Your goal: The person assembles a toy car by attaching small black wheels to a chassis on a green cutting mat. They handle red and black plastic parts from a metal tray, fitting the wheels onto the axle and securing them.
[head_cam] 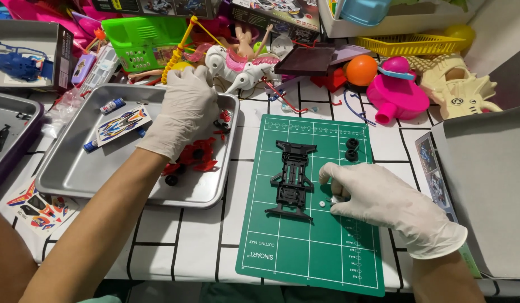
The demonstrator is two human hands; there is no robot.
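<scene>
Tiled table (198,235): green mat (304,247), tray (75,168)

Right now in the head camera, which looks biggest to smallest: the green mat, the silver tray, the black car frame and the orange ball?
1. The green mat and the silver tray look about equally big; hands cover part of both, so I won't rank them.
2. The black car frame.
3. The orange ball, though it lies farther from the camera.

You get 1 head view, looking steeply down and forward over the table (187,235), close above your hands.
</scene>
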